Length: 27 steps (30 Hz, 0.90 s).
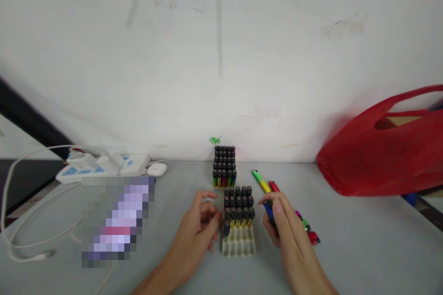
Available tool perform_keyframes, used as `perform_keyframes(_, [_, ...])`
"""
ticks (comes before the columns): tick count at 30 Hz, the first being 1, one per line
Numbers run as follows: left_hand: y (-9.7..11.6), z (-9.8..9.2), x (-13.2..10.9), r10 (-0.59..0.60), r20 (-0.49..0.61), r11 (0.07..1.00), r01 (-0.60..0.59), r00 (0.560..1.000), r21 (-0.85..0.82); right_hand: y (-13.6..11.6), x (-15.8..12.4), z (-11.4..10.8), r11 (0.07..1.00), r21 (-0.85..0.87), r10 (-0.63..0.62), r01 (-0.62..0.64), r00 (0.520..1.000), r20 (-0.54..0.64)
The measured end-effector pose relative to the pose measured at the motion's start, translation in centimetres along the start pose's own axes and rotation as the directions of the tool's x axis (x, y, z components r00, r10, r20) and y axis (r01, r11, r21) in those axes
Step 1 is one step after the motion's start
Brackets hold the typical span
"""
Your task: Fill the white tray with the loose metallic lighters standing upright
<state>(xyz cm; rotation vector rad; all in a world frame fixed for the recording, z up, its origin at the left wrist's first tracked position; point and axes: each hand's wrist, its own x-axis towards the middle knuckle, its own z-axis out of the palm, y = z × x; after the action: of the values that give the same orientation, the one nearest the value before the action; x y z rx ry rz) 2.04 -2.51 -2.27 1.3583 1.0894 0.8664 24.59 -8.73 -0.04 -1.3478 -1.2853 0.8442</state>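
A pale slotted tray [238, 251] sits in front of me, its back rows filled with upright slim lighters [238, 213] with black tops. One more lighter [226, 229] stands alone at the left of the following row; the front slots are bare. At the tray's left side, my left hand [204, 221] has loosely curved fingers apart, with nothing visible in them. My right hand [285, 225], right of the tray, is closed around a blue lighter [268, 209], partly hidden by the fingers.
Behind stands another filled block of black-topped lighters [224, 165]. Loose ones lie to the right, including a green-yellow one [261, 181] and a red one [274, 186]. A red bag [374, 161] is far right. Left are a power strip [133, 164], cables and a blurred-out phone-like object [121, 221].
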Motion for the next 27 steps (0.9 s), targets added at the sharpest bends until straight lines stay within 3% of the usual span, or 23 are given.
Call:
perform_keyframes(7, [0.2, 0.1, 0.0, 0.005, 0.002, 1.000, -0.005, 1.000, 0.005, -1.0, -0.2, 0.5, 0.999, 0.006, -0.053, 0.053, 0.998, 0.021])
perform_keyframes(13, [0.1, 0.1, 0.0, 0.010, 0.010, 1.000, -0.010, 1.000, 0.005, -1.0, -0.1, 0.3, 0.939, -0.174, -0.303, 0.298, 0.953, -0.008])
perform_keyframes(16, [0.1, 0.1, 0.0, 0.009, 0.008, 1.000, -0.009, 1.000, 0.003, -0.7, -0.2, 0.0, 0.902, -0.223, -0.365, 0.368, 0.929, 0.056])
perform_keyframes(19, [0.1, 0.1, 0.0, 0.011, 0.011, 1.000, -0.011, 1.000, 0.003, -0.7, -0.4, -0.2, 0.855, -0.229, -0.446, 0.466, 0.885, 0.136])
perform_keyframes(22, [0.2, 0.0, 0.0, 0.017, 0.012, 1.000, -0.017, 1.000, 0.005, -0.9, -0.6, 0.0, 0.777, -0.235, -0.549, 0.584, 0.811, 0.200])
perform_keyframes(27, [0.0, 0.0, 0.0, 0.027, 0.012, 1.000, -0.027, 1.000, -0.003, -1.5, -0.1, 0.6, 0.656, -0.285, -0.665, 0.699, 0.714, 0.218])
